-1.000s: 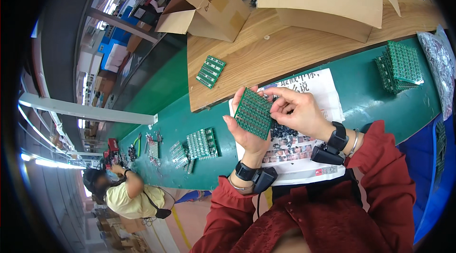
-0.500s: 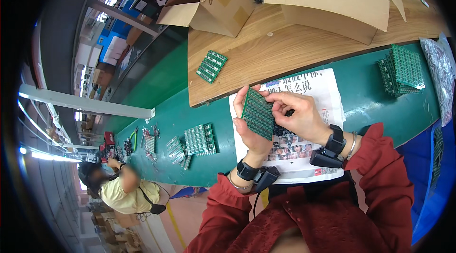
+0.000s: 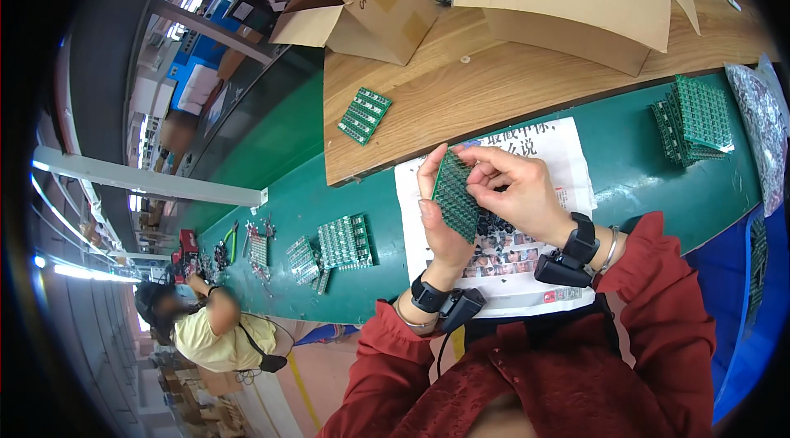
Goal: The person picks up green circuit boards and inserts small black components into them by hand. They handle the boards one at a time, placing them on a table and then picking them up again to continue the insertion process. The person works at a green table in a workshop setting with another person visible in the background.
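A green circuit board (image 3: 455,201) covered in rows of small parts is tilted up in my left hand (image 3: 443,242), gripped along its edges. My right hand (image 3: 528,198) is closed in a pinch against the board's right side; whatever its fingertips hold, if anything, is too small to make out. Beneath both hands lies a printed newspaper sheet (image 3: 415,253). A heap of small black pieces (image 3: 492,226) rests on the paper, partly hidden by the board and my right hand.
Stacked circuit boards (image 3: 699,117) stand at the right, beside a silvery plastic bag (image 3: 764,134). More boards (image 3: 344,242) lie to the left. A single board (image 3: 364,115) and two cardboard boxes (image 3: 568,6) occupy the wooden board. A co-worker (image 3: 218,327) sits at the far left.
The circuit board has turned slightly and moved a little to the right in my left hand. My right fingers have shifted along its edge, still pinched.
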### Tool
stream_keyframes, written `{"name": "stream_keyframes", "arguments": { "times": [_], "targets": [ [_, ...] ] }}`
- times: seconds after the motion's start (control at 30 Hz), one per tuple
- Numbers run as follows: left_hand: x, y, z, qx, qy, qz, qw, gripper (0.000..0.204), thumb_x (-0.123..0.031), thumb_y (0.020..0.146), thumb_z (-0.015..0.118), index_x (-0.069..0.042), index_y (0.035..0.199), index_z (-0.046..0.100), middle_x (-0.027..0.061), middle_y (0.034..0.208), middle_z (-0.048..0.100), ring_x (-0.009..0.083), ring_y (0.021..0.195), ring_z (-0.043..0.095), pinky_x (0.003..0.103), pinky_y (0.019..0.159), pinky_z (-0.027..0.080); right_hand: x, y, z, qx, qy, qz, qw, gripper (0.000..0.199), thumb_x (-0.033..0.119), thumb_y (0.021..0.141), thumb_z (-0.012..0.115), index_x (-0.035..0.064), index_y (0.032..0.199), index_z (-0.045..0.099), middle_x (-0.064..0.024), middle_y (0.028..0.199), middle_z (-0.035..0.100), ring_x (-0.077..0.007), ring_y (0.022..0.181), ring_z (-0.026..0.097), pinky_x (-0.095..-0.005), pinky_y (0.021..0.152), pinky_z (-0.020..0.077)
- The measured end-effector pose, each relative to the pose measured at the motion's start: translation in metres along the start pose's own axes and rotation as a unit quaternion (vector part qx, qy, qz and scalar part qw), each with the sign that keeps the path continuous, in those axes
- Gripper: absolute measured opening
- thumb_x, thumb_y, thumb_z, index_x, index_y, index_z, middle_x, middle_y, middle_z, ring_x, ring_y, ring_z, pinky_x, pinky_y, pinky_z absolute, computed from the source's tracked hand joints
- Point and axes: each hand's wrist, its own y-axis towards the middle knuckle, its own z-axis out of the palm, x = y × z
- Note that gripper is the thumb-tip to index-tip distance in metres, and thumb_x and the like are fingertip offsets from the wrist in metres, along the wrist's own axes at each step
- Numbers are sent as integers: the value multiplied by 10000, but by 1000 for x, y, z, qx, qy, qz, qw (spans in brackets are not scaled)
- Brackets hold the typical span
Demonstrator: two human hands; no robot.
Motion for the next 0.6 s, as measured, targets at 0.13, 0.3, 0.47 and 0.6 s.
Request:
{"name": "stream_keyframes", "arguments": {
  "times": [0.13, 0.3, 0.47, 0.6],
  "targets": [
    [3, 1, -1, 8, 16, 19, 1000, 830, -712, 840, 352, -25, 1306, 349, 154, 1212, 480, 243, 1118, 489, 384, 992, 361, -3, -2, 1, -1, -26, -25, 999, 309, -50, 750, 621, 8, 1054, 625, -67, 815, 657, -87, 704, 627, -229, 632, 533],
    [-3, 3, -1, 4, 13, 14, 1000, 839, -714, 831, 370, -25, 1308, 343, 157, 1214, 467, 245, 1124, 485, 381, 996, 359, 0, 4, -8, -5, -32, -64, 997, 322, -55, 744, 612, 0, 1061, 621, -69, 852, 659, -95, 746, 630, -236, 663, 539],
    [4, -2, -5, 43, 53, 12, 998, 883, -732, 802, 402, -21, 1320, 325, 151, 1211, 461, 240, 1151, 468, 375, 1001, 355, 1, 4, -4, -5, 15, -25, 1000, 378, -77, 751, 613, 0, 1121, 606, -70, 972, 651, -91, 816, 620, -229, 717, 540],
    [2, -2, -3, 37, 67, 12, 997, 907, -741, 787, 418, -18, 1326, 313, 154, 1223, 446, 243, 1152, 466, 377, 996, 361, 7, 4, -7, -6, -34, -69, 997, 397, -82, 761, 614, 6, 1148, 598, -70, 1009, 648, -84, 832, 617, -226, 741, 542]
  ]
}}
